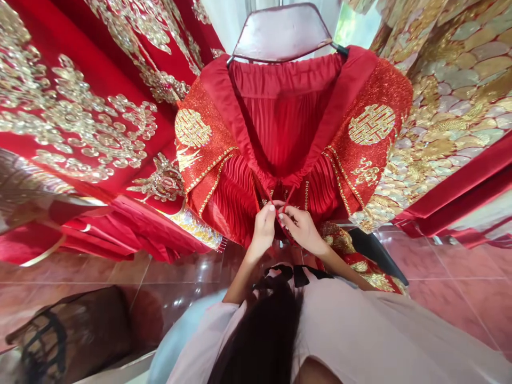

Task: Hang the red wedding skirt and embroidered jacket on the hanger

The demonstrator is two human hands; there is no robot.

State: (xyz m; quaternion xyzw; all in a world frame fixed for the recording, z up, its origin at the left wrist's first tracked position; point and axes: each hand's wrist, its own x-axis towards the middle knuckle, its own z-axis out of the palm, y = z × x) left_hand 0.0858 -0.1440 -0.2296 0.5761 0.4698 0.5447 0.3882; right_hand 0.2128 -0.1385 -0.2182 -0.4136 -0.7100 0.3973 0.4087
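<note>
A red pleated skirt (276,122) with gold-embroidered panels hangs by its waistband from a hanger (282,34). At the front of the waistband, thin red drawstrings (288,196) come down to my hands. My left hand (264,224) is closed, thumb and fingers pinching one string. Close beside it, my right hand (302,226) is closed on the other string, its thumb and forefinger near the crossing. The fingertips of both hands almost meet, and whether the strings are knotted between them I cannot tell.
Red garments with clear beadwork (100,128) hang at the left. On the right hangs a gold scale-patterned garment (452,101). A brown bag (88,325) stands at lower left on the reddish tiled floor (424,261). Behind my right forearm lies red-and-gold cloth (372,272) beside a black object (374,248).
</note>
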